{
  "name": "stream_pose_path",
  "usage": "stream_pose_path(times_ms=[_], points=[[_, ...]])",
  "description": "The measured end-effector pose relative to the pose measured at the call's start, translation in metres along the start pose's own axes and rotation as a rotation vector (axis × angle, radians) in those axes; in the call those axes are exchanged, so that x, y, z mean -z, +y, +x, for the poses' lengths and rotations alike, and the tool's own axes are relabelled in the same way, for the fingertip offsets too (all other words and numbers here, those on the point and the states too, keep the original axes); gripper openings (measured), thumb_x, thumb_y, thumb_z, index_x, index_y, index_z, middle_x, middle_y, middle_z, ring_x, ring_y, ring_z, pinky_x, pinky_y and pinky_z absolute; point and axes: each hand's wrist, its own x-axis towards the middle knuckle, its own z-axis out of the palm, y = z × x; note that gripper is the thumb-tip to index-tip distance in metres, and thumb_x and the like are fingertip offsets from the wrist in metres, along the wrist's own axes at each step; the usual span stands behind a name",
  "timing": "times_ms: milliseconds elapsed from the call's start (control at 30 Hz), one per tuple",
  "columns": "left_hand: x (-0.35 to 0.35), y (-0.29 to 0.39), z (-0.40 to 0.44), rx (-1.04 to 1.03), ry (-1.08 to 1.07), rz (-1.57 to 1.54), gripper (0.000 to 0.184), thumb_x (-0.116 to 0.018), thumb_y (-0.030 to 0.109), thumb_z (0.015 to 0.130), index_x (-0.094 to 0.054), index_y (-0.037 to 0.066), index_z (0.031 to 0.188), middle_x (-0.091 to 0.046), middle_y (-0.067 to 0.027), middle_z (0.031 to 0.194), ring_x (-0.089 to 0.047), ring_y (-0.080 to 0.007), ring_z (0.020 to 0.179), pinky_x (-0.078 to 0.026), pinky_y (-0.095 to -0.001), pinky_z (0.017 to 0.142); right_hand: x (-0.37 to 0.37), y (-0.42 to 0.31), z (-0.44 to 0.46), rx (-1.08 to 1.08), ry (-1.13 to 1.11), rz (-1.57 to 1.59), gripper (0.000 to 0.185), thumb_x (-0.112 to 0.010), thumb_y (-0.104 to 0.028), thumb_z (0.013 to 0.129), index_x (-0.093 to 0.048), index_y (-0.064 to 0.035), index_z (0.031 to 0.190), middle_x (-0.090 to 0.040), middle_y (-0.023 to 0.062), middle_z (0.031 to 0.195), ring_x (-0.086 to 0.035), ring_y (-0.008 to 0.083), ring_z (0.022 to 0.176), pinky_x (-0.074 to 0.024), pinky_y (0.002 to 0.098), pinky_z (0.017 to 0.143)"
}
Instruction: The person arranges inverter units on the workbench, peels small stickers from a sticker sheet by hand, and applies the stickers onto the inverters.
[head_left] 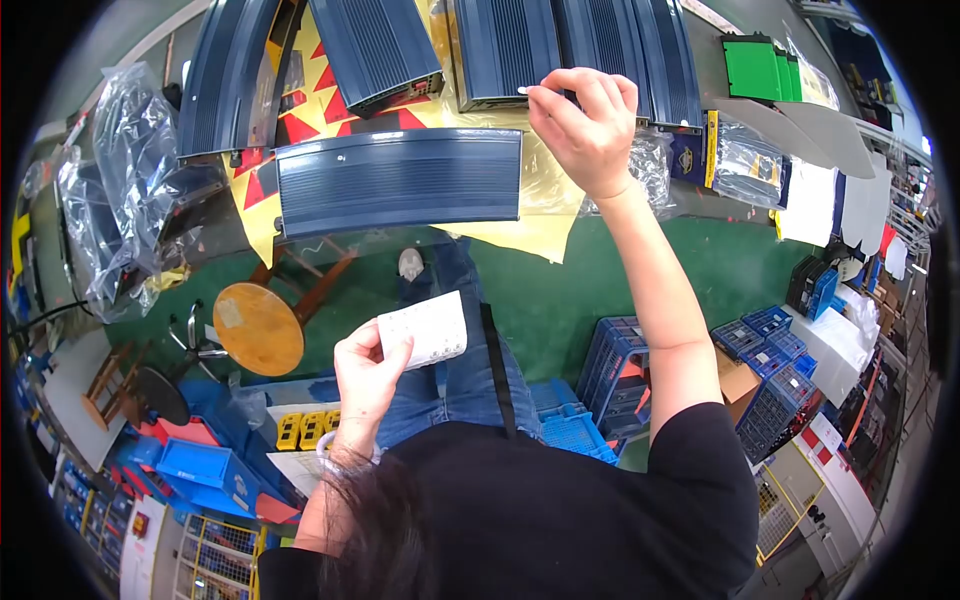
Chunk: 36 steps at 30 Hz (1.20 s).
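My left hand (372, 372) grips a white card or sheet of labels (425, 328) between thumb and fingers, held in front of my body. Up on the right, my right hand (588, 125) is raised with thumb and index finger pinched on a small white piece (523, 90). That piece is at the lower front edge of a dark blue ribbed housing (508, 45); whether it touches cannot be told. Another dark blue housing (400, 180) lies crosswise along the near edge of the table, left of my right hand. More ribbed housings (375, 45) stand behind it.
Yellow and red sheeting (540, 225) lies under the housings. Clear plastic bags (130, 170) are at the left, green boxes (758, 68) at the back right. A round wooden stool (258, 328) stands on the green floor. Blue crates (615, 370) are at the right.
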Motion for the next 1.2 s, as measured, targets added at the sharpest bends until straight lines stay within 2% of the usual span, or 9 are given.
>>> stream_pose_path(times_ms=[133,233,533,733,833,1200], points=[[0.000,0.001,0.003,0.004,-0.016,0.005,0.018,-0.067,-0.003,0.084,-0.068,-0.007,0.102,-0.067,-0.0062,0.100,-0.064,-0.0115,0.091,-0.051,-0.0251,0.082,-0.004,0.003,-0.002,-0.004,0.015,0.005,0.018,-0.074,-0.009,0.067,-0.065,-0.0149,0.081,-0.063,-0.0054,0.087,-0.061,0.0137,0.080,-0.0376,0.0326,0.076],[-0.001,0.000,0.006,-0.010,-0.027,0.015,0.019,-0.067,-0.003,0.084,-0.068,-0.008,0.102,-0.066,-0.0067,0.102,-0.064,-0.0123,0.092,-0.051,-0.0254,0.083,-0.002,0.003,-0.001,-0.006,0.017,0.026,0.021,-0.076,-0.007,0.065,-0.070,-0.0136,0.084,-0.063,-0.0038,0.087,-0.061,0.0155,0.079,-0.0386,0.0314,0.075],[-0.009,0.003,0.009,0.009,-0.044,0.018,0.018,-0.067,-0.004,0.083,-0.068,-0.008,0.101,-0.066,-0.0074,0.103,-0.064,-0.0130,0.092,-0.051,-0.0258,0.083,-0.003,0.006,-0.001,0.001,0.036,0.012,0.021,-0.077,-0.006,0.063,-0.069,-0.0139,0.081,-0.063,-0.0048,0.086,-0.061,0.0143,0.077,-0.0389,0.0310,0.074],[-0.011,0.004,0.010,0.023,-0.046,0.012,0.017,-0.066,-0.004,0.084,-0.068,-0.008,0.100,-0.066,-0.0059,0.100,-0.064,-0.0120,0.090,-0.051,-0.0252,0.082,-0.004,0.007,0.001,-0.008,0.090,-0.020,0.021,-0.076,-0.005,0.063,-0.068,-0.0143,0.081,-0.063,-0.0051,0.085,-0.061,0.0140,0.077,-0.0386,0.0308,0.074],[-0.009,0.001,0.010,0.017,-0.061,0.026,0.017,-0.066,-0.004,0.084,-0.068,-0.008,0.100,-0.066,-0.0053,0.098,-0.064,-0.0115,0.089,-0.051,-0.0248,0.082,-0.006,0.006,0.001,0.002,0.063,0.004,0.018,-0.075,-0.010,0.066,-0.066,-0.0147,0.080,-0.062,-0.0060,0.085,-0.061,0.0128,0.079,-0.0368,0.0320,0.077],[-0.006,-0.004,0.010,0.011,-0.068,0.005,0.018,-0.066,-0.004,0.084,-0.067,-0.008,0.101,-0.066,-0.0053,0.098,-0.064,-0.0117,0.089,-0.051,-0.0244,0.082,-0.007,0.002,-0.004,0.001,0.048,-0.018,0.017,-0.075,-0.010,0.067,-0.067,-0.0151,0.080,-0.062,-0.0073,0.086,-0.060,0.0121,0.078,-0.0356,0.0319,0.078]])
